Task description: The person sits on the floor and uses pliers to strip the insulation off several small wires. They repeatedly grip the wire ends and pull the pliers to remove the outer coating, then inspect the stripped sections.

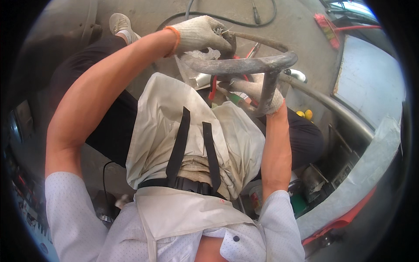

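Note:
My left hand (199, 34), in a pale knit work glove with an orange cuff, is closed around a dark rounded piece (231, 44). Thin frayed strands show at its fingers. Lower right, my gloved right hand (253, 88) sits behind a bent grey metal tube frame (242, 65), which partly hides it; whether its fingers grip anything is unclear. By that hand are a green-handled tool (235, 98) and a red tool handle (212, 86). A clear plastic bag (188, 70) and a silvery cylinder (203, 79) lie beyond my pale apron (176, 95).
A dark cable (222, 19) and a screwdriver (256, 15) lie on the concrete floor. To the right are a red broom (327, 31), a pale panel (368, 78), a long metal pipe (330, 103) and yellow round things (307, 114). A large metal vessel (62, 26) stands upper left.

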Available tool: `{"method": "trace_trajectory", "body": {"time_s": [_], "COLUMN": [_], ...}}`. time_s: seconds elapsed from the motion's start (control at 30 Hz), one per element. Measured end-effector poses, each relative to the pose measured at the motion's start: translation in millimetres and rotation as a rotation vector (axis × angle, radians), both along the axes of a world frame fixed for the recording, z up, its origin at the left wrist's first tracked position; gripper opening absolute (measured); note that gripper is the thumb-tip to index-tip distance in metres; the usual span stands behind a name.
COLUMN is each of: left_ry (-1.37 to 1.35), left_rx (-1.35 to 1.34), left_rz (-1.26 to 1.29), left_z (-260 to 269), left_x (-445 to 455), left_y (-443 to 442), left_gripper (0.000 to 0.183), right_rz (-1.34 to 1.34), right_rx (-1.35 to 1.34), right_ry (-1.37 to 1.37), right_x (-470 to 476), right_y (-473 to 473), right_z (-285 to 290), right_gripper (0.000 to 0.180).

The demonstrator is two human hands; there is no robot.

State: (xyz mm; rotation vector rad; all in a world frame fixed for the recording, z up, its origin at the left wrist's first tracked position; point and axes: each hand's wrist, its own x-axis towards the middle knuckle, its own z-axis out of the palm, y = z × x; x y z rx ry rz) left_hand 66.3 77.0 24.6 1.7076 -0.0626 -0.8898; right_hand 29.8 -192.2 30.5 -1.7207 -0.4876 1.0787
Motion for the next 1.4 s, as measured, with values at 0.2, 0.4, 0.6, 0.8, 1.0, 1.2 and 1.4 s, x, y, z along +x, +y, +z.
{"method": "trace_trajectory", "body": {"time_s": [0.2,0.4,0.6,0.8,1.0,1.2,1.4], "left_ry": [0.009,-0.185,-0.110,-0.101,-0.109,-0.151,-0.179], "left_rx": [-0.131,-0.184,-0.289,-0.220,-0.151,-0.111,-0.055], "left_rz": [0.142,0.188,0.367,0.360,0.298,0.266,0.239], "left_z": [0.5,3.0,14.2,15.3,24.4,26.5,25.0], "left_x": [2.3,8.2,9.0,9.0,8.2,7.2,7.0], "left_y": [6.1,19.2,29.0,32.3,28.8,26.1,20.9], "left_gripper": [0.040,0.046,0.054,0.046,0.038,0.039,0.041], "right_rz": [-0.019,-0.134,-0.386,-0.338,-0.357,-0.269,-0.266], "right_rx": [0.054,0.005,0.098,-0.123,-0.149,-0.196,-0.212], "right_ry": [-0.140,-0.068,0.095,-0.114,-0.280,-0.593,-0.716], "right_x": [-1.5,-2.0,-5.2,2.3,3.5,4.9,9.8], "right_y": [-3.7,-8.2,24.5,32.3,31.1,38.6,42.4], "right_z": [-6.1,-1.0,23.6,7.7,-0.9,5.2,-5.5], "right_gripper": [0.047,0.050,0.052,0.065,0.060,0.065,0.068]}}
